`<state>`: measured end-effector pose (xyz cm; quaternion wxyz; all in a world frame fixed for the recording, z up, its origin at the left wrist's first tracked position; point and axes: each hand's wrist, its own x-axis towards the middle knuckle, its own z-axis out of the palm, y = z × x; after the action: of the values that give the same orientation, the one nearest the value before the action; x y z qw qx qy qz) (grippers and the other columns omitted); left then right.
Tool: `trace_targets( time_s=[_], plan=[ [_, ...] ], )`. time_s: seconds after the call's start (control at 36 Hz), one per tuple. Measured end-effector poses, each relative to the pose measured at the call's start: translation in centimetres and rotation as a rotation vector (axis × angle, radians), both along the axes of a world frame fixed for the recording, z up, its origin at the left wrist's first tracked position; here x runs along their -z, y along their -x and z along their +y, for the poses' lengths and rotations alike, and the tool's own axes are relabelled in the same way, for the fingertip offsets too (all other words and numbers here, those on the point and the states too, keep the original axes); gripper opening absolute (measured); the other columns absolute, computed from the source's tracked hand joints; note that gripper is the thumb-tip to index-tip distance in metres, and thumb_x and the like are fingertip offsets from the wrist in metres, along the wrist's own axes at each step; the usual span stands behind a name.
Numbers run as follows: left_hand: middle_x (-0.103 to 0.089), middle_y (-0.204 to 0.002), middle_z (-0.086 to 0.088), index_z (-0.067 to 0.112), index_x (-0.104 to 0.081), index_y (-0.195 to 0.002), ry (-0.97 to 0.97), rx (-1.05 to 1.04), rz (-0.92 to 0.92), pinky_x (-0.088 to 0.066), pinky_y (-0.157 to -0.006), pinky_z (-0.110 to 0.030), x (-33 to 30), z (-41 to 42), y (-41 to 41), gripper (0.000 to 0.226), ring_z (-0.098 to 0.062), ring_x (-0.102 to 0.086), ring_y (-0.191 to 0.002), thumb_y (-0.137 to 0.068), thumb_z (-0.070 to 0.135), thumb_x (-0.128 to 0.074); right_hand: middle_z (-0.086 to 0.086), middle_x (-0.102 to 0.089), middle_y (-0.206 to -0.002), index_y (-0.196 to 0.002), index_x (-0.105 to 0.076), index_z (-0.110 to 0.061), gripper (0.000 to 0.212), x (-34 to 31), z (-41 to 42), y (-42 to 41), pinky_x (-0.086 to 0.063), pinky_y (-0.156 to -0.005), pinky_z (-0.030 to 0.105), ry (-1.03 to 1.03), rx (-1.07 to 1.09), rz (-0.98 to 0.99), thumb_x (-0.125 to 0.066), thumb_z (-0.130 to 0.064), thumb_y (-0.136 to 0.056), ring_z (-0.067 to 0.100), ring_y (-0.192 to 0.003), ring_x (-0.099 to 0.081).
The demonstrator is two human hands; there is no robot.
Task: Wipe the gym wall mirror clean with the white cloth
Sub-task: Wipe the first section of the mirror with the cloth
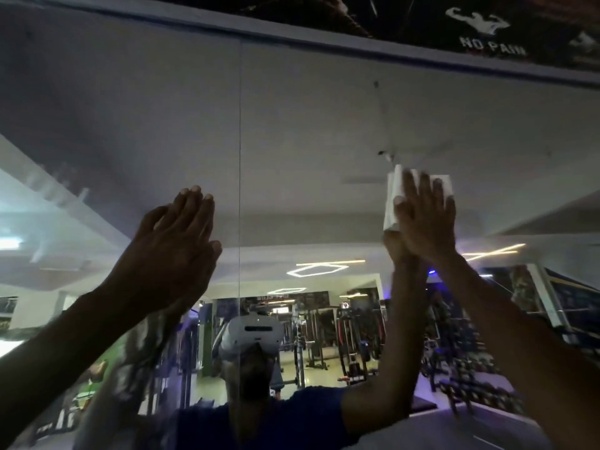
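The gym wall mirror (308, 131) fills the view, made of panels that meet at a vertical seam near the middle. My right hand (425, 219) is raised high on the right panel and presses a folded white cloth (394, 196) flat against the glass with spread fingers. My left hand (175, 251) rests flat on the left panel, fingers together, holding nothing. Each hand's reflection meets it at the glass.
A pale frame (324, 35) runs along the mirror's top edge, with a dark "NO PAIN" poster (487, 34) above it. The glass reflects a person wearing a headset, weight machines, hexagonal ceiling lights and a ceiling fan.
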<state>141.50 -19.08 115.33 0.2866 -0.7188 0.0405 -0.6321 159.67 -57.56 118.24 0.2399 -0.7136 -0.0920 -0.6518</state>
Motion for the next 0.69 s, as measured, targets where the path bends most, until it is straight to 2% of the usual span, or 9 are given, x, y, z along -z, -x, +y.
trace_targets(
  time_s=[0.06, 0.11, 0.22, 0.31, 0.36, 0.42, 0.44, 0.53, 0.69],
  plan=[
    [-0.037, -0.160, -0.033, -0.010, -0.040, -0.153, 0.022, 0.018, 0.000, -0.039, -0.112, -0.059, 0.6, 0.1, 0.2, 0.074, -0.046, -0.037, -0.150, -0.108, 0.043, -0.017, 0.014, -0.023, -0.174, -0.169, -0.020, -0.025, 0.085, 0.6, 1.5, 0.8, -0.016, -0.126, 0.063, -0.155, -0.043, 0.037, -0.006, -0.060, -0.093, 0.041, -0.160, -0.021],
    [-0.036, -0.161, -0.032, -0.010, -0.039, -0.154, 0.021, 0.010, -0.008, -0.037, -0.114, -0.058, 1.1, 0.1, 0.2, 0.072, -0.045, -0.035, -0.152, -0.107, 0.042, -0.020, 0.016, -0.024, -0.173, -0.170, -0.021, -0.022, 0.081, 3.2, 6.0, 2.6, -0.019, -0.125, 0.066, -0.142, 0.008, -0.037, -0.012, -0.057, -0.097, 0.043, -0.159, -0.023],
    [-0.036, -0.162, -0.031, -0.009, -0.039, -0.155, -0.006, -0.011, 0.007, -0.036, -0.114, -0.058, 1.7, 0.3, 0.7, 0.070, -0.044, -0.034, -0.153, -0.108, 0.039, -0.019, 0.008, 0.004, -0.178, -0.171, -0.001, -0.028, 0.073, 11.2, 14.1, 6.3, 0.002, -0.130, 0.061, 0.416, -0.108, -0.194, -0.007, -0.059, -0.105, 0.034, -0.164, 0.008],
    [-0.044, -0.156, -0.033, -0.011, -0.045, -0.151, -0.007, -0.031, 0.024, -0.043, -0.108, -0.059, 2.0, 0.8, 1.4, 0.069, -0.048, -0.045, -0.145, -0.105, 0.037, -0.025, 0.003, -0.001, -0.179, -0.170, -0.005, -0.032, 0.066, 10.0, 11.6, 5.8, 0.000, -0.131, 0.056, 0.602, -0.142, -0.263, -0.020, -0.050, -0.108, 0.028, -0.165, 0.004],
    [-0.045, -0.155, -0.033, -0.011, -0.045, -0.150, -0.016, -0.091, 0.029, -0.043, -0.106, -0.060, 2.4, 1.5, 2.1, 0.070, -0.048, -0.046, -0.144, -0.104, 0.037, -0.024, 0.005, -0.012, -0.178, -0.170, -0.011, -0.033, 0.067, 6.0, 9.5, 4.5, -0.012, -0.130, 0.058, 0.538, -0.040, -0.246, -0.025, -0.046, -0.106, 0.031, -0.164, -0.010],
    [-0.046, -0.154, -0.034, -0.011, -0.045, -0.150, -0.015, -0.122, 0.032, -0.046, -0.105, -0.059, 2.6, 2.3, 2.9, 0.070, -0.048, -0.047, -0.144, -0.103, 0.037, -0.027, 0.010, -0.026, -0.174, -0.168, -0.023, -0.031, 0.066, 1.8, 9.1, 4.0, -0.025, -0.124, 0.063, 0.345, 0.013, -0.211, -0.024, -0.048, -0.104, 0.037, -0.159, -0.026],
    [-0.047, -0.153, -0.034, -0.011, -0.045, -0.150, -0.006, -0.129, 0.040, -0.047, -0.103, -0.059, 2.7, 2.7, 3.2, 0.070, -0.048, -0.048, -0.143, -0.102, 0.038, -0.029, 0.011, -0.029, -0.173, -0.167, -0.028, -0.030, 0.068, 0.2, 9.7, 4.2, -0.025, -0.124, 0.064, 0.259, 0.001, -0.179, -0.022, -0.050, -0.102, 0.039, -0.158, -0.028],
    [-0.046, -0.155, -0.032, -0.008, -0.044, -0.152, 0.010, -0.142, 0.062, -0.049, -0.104, -0.057, 2.7, 3.2, 3.5, 0.069, -0.046, -0.047, -0.144, -0.102, 0.038, -0.031, 0.012, -0.018, -0.176, -0.169, -0.023, -0.030, 0.077, -2.4, 13.9, 6.3, -0.007, -0.127, 0.064, 0.181, -0.074, -0.082, -0.011, -0.057, -0.097, 0.042, -0.161, -0.015],
    [-0.039, -0.160, -0.032, -0.006, -0.038, -0.156, 0.067, -0.070, 0.078, -0.045, -0.108, -0.059, 3.3, 3.2, 3.3, 0.070, -0.046, -0.041, -0.148, -0.102, 0.039, -0.029, 0.015, -0.007, -0.177, -0.171, -0.014, -0.025, 0.068, 4.5, 20.7, 8.7, -0.008, -0.128, 0.065, 0.300, -0.113, -0.210, -0.017, -0.053, -0.108, 0.040, -0.163, -0.004]
  ],
)
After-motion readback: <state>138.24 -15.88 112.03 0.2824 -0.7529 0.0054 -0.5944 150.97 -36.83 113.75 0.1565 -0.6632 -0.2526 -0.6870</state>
